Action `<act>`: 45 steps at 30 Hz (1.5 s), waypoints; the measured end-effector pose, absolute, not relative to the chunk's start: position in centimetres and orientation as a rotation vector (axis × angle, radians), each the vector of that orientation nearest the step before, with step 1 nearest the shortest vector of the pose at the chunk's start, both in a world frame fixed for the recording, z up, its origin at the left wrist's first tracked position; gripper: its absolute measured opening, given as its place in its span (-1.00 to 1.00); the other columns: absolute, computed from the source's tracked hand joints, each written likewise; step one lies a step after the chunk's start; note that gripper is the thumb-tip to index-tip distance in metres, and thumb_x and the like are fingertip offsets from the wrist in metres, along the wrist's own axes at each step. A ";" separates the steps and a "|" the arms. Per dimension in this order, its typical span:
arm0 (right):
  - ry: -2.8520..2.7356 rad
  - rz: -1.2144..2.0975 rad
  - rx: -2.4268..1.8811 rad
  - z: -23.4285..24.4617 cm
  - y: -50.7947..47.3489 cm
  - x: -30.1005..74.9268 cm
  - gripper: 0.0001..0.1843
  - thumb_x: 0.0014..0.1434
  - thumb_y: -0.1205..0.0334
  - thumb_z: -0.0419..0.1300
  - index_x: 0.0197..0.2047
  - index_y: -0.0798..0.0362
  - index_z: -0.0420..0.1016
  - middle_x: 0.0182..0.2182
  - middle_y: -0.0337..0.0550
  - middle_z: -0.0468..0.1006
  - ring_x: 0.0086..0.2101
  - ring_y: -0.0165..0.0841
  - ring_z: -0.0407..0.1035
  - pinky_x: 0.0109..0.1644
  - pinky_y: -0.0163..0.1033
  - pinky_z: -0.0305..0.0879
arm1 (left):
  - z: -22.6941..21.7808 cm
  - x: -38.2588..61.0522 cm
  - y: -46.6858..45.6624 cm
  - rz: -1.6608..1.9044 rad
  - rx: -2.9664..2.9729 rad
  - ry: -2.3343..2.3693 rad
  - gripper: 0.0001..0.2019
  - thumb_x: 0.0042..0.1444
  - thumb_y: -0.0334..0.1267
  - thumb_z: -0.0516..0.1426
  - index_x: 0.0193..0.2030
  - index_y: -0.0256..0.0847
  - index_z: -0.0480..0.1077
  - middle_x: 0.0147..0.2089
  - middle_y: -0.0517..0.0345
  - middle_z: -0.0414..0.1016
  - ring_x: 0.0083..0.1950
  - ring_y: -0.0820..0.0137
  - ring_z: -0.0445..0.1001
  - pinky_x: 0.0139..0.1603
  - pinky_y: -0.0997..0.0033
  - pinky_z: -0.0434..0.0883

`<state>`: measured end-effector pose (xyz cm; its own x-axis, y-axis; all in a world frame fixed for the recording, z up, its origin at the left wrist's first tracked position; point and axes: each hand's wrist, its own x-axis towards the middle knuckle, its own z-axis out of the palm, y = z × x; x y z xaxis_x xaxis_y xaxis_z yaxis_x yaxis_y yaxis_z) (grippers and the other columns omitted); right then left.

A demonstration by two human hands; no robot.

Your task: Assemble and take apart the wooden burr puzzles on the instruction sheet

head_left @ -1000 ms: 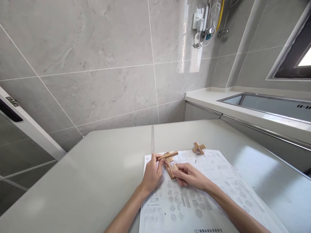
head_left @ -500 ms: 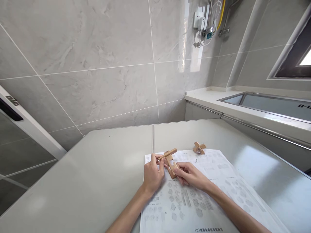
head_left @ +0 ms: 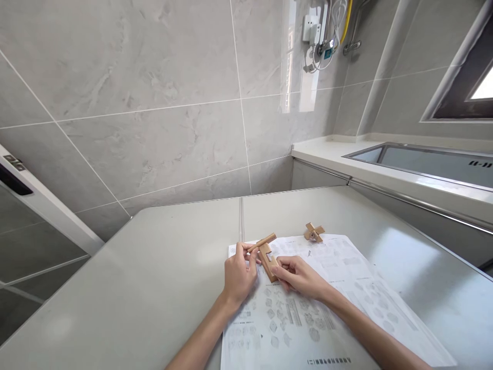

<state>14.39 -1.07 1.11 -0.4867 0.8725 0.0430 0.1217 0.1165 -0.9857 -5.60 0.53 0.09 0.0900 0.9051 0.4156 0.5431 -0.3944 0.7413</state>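
My left hand pinches a thin wooden stick near its lower left end. The stick lies slanted across the top of a flat, notched wooden piece; whether the two are joined I cannot tell. My right hand grips the lower right side of that notched piece between thumb and fingers. Both hands are over a large printed sheet with grey diagrams. Beyond the right hand, at the sheet's far edge, a small cross-shaped wooden assembly stands apart.
The sheet lies on a pale glossy table with a seam. A tiled wall rises behind. At the right are a counter with a sink, and a wall socket with cables. A white door frame stands left.
The notched piece has tilted slightly in my fingers, and my right thumb sits a little further over it. The whole view has shifted slightly. Both hands keep their holds.
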 end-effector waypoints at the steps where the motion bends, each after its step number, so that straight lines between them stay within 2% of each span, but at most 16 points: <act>1: -1.729 1.435 -0.977 1.1 -1.1 14.4 -0.41 0.36 -0.30 0.14 -0.49 -0.01 0.27 -0.64 -0.32 0.35 -0.58 -0.43 0.10 -0.43 -0.26 0.06 | 0.1 -5.6 0.5 1.224 1.983 1.422 -0.90 0.45 -0.13 0.06 -0.09 -0.06 0.28 -0.12 0.12 0.72 -0.28 0.25 0.72 -0.42 0.34 0.46; 7: -1.752 1.420 -0.981 1.1 -1.0 14.4 -0.43 0.37 -0.27 0.14 -0.48 -0.01 0.28 -0.63 -0.30 0.36 -0.57 -0.40 0.12 -0.43 -0.25 0.08 | 0.3 -6.0 0.8 1.198 2.019 1.410 -0.88 0.45 -0.11 0.05 -0.10 -0.05 0.30 -0.19 0.11 0.72 -0.15 0.18 0.73 -0.45 0.36 0.45; 12: -1.746 1.307 -1.015 1.0 -1.2 13.9 -0.44 0.38 -0.23 0.13 -0.50 -0.02 0.25 -0.62 -0.29 0.35 -0.56 -0.38 0.19 -0.42 -0.25 0.13 | -0.1 -6.0 1.0 1.204 2.017 1.459 -0.88 0.47 -0.10 0.03 -0.09 -0.05 0.28 -0.18 0.11 0.71 -0.20 0.19 0.73 -0.45 0.35 0.44; 16: -1.735 1.309 -1.017 0.7 -1.1 14.2 -0.43 0.37 -0.23 0.14 -0.51 -0.03 0.21 -0.62 -0.30 0.33 -0.56 -0.38 0.19 -0.43 -0.25 0.13 | 0.0 -6.3 1.2 1.177 2.044 1.421 -0.87 0.46 -0.09 0.04 -0.08 -0.05 0.29 -0.21 0.13 0.71 -0.21 0.19 0.72 -0.39 0.33 0.47; 21: -1.738 1.376 -0.973 0.8 -0.9 14.6 -0.40 0.38 -0.25 0.12 -0.53 -0.02 0.19 -0.63 -0.30 0.33 -0.56 -0.39 0.16 -0.41 -0.25 0.13 | 0.7 -6.9 1.5 1.138 2.082 1.363 -0.86 0.46 -0.09 0.05 -0.07 -0.05 0.34 -0.17 0.11 0.72 -0.12 0.19 0.71 -0.31 0.31 0.50; 31: -1.718 1.316 -1.010 0.7 -1.1 14.1 -0.45 0.38 -0.18 0.15 -0.52 -0.02 0.24 -0.63 -0.31 0.34 -0.58 -0.40 0.17 -0.45 -0.26 0.10 | -0.2 -6.5 1.5 1.183 2.039 1.442 -0.86 0.46 -0.08 0.05 -0.10 -0.05 0.29 -0.23 0.12 0.71 -0.23 0.19 0.71 -0.40 0.32 0.46; 39: -1.742 1.458 -0.985 1.4 -0.9 14.8 -0.45 0.38 -0.16 0.15 -0.53 -0.01 0.23 -0.64 -0.31 0.33 -0.57 -0.42 0.08 -0.43 -0.25 0.05 | 0.7 -6.9 1.6 1.146 2.070 1.380 -0.84 0.43 -0.07 0.08 -0.13 -0.05 0.36 -0.15 0.12 0.70 -0.09 0.18 0.67 -0.23 0.28 0.52; 45: -1.838 1.353 -0.978 1.1 -1.9 13.9 -0.50 0.38 -0.02 0.16 -0.55 -0.02 0.18 -0.64 -0.34 0.29 -0.59 -0.44 0.08 -0.46 -0.26 -0.02 | 0.4 -7.2 2.3 1.251 1.953 1.488 -0.81 0.46 -0.06 0.05 -0.15 -0.07 0.29 -0.17 0.08 0.71 -0.14 0.18 0.70 -0.20 0.23 0.54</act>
<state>13.89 -1.86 1.12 -0.5132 0.8555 0.0687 0.1886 0.1905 -0.9634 -7.16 2.27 0.42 0.0413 0.9082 0.4164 0.5664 -0.3646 0.7391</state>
